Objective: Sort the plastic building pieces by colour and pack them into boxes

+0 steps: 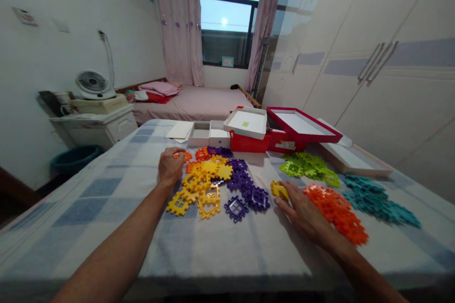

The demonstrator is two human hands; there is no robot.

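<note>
Flat plastic interlocking tiles lie sorted by colour on a checked tablecloth [106, 189]. My left hand [170, 165] rests curled at the left edge of the mixed pile, its fingers on an orange tile [183, 155]. Beside it lie yellow tiles [204, 184] and purple tiles [245, 189]. My right hand [302, 210] lies flat with fingers stretched out, fingertips touching a single yellow tile [278, 189]. An orange pile [337, 210] sits just right of that hand.
A green pile [307, 165] and a teal pile [377, 199] lie to the right. Red and white boxes and lids [284, 128] stand at the table's far side. Behind are a bed [199, 102], a fan [93, 84] on a cabinet, and wardrobe doors [373, 71].
</note>
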